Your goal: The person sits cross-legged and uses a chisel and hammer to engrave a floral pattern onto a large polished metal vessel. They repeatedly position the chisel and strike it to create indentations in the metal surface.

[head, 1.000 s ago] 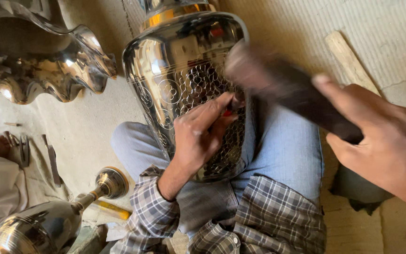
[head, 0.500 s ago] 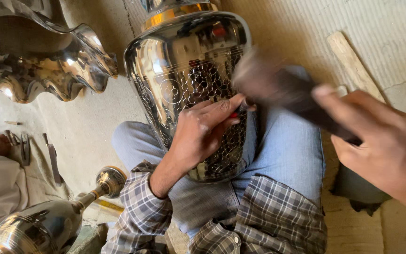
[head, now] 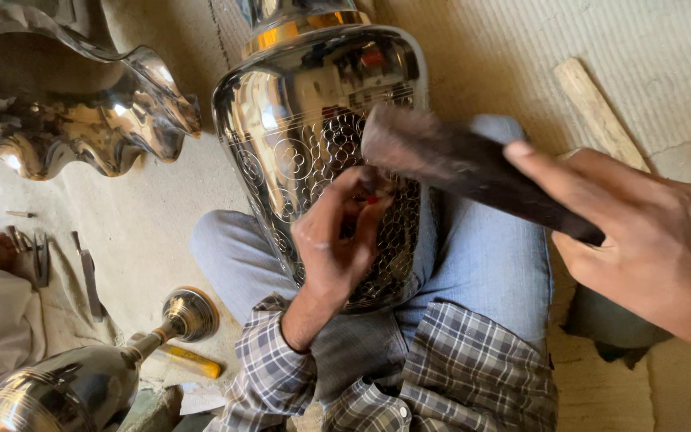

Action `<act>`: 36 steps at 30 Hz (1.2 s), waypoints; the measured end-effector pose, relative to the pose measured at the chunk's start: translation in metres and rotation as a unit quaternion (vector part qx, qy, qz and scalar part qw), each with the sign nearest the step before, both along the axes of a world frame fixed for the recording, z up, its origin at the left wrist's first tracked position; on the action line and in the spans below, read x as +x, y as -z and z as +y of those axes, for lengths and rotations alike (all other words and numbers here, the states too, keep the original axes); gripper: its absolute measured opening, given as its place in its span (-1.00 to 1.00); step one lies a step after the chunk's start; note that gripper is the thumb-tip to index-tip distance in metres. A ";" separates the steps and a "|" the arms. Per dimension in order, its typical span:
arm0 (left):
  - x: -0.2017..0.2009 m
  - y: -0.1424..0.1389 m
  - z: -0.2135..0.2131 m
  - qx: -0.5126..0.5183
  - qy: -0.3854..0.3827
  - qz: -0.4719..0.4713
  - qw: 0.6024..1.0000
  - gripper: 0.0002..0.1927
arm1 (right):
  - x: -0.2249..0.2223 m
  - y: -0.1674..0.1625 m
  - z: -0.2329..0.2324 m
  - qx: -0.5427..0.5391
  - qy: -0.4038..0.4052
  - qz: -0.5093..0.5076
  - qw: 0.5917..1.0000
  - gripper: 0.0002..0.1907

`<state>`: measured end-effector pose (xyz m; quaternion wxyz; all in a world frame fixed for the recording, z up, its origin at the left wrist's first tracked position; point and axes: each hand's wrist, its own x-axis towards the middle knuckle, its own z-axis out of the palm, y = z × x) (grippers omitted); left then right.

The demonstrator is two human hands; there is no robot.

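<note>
A large polished silver-coloured metal vase (head: 313, 120), engraved with circles and honeycomb cells under a brass-coloured neck band, lies across the person's blue-jeaned lap. The left hand (head: 337, 240) presses on the patterned belly, fingers pinched around a small tool I cannot make out. The right hand (head: 649, 240) grips a dark, blurred hammer-like tool (head: 473, 168) over the vase. Two more shiny vessels sit left: a scalloped bowl (head: 105, 128) and a narrow-necked flask (head: 73, 384); one wooden stick (head: 597, 112) lies on the mat.

Left hand (head: 337, 240) touches engraved metal vase (head: 321, 136); right hand (head: 649, 240) grips mallet (head: 457, 164).
</note>
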<state>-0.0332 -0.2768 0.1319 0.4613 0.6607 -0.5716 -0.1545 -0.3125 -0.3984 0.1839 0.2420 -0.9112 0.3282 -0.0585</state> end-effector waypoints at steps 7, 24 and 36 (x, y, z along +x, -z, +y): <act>0.001 0.019 0.008 -0.056 0.015 -0.015 0.998 -0.75 | 0.007 -0.021 -0.002 -0.109 -0.084 0.119 0.983 -0.09; -0.008 0.047 0.034 -0.134 -0.092 0.188 0.969 -0.62 | 0.047 -0.068 -0.018 -0.073 -0.109 -0.083 0.988 -0.12; 0.003 0.021 0.023 -0.070 -0.049 0.099 0.991 -0.80 | 0.072 -0.073 -0.021 -0.218 -0.175 0.132 0.951 -0.12</act>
